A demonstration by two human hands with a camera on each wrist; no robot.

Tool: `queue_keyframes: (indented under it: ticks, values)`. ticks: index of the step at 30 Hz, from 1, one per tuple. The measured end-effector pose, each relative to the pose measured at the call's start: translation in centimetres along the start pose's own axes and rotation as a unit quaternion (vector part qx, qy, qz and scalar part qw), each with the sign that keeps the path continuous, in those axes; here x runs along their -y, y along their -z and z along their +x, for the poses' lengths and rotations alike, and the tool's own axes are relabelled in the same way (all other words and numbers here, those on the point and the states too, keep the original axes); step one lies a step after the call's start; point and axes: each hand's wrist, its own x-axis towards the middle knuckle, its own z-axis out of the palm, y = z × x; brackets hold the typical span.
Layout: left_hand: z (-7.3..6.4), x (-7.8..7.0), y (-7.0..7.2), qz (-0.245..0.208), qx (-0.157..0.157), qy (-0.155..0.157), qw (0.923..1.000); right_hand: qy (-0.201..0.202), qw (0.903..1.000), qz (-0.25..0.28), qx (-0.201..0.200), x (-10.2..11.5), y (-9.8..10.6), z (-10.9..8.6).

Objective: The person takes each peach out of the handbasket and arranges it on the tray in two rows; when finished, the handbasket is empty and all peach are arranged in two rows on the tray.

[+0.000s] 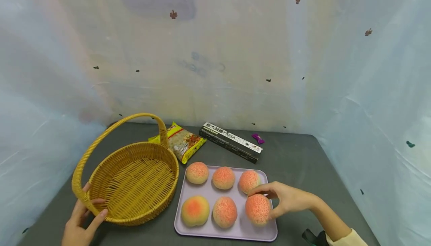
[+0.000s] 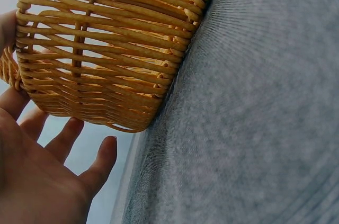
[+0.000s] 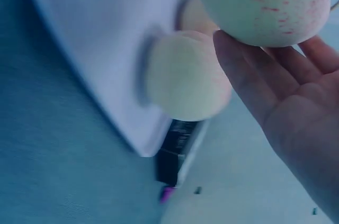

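Observation:
With my right hand (image 1: 289,200) I grip a speckled pink-orange peach (image 1: 258,209), thumb on one side and fingers on the other. It is over the near right corner of a pale lilac tray (image 1: 247,234). In the right wrist view the held peach (image 3: 265,7) appears raised from the tray, with another peach (image 3: 185,78) behind it. Several more peaches sit on the tray, among them a smoother yellow-orange peach (image 1: 195,210). At the left, my left hand (image 1: 82,219) holds the rim of a woven basket (image 1: 168,197) near the foot of its tall handle (image 1: 101,135).
Behind the basket lies a yellow food packet (image 1: 185,143). To its right are a long black pasta box (image 1: 230,142) and a small purple wrapped candy (image 1: 258,138). A pale sheet (image 1: 215,51) hangs around the grey table (image 1: 289,152).

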Motion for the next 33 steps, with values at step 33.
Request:
queue_keyframes:
  ticks: [33]
  values:
    - [0.1,-0.1,-0.1,0.003,0.006,0.015,0.9999,0.025,0.9855,-0.115,-0.123,-3.4,-5.1,-0.6]
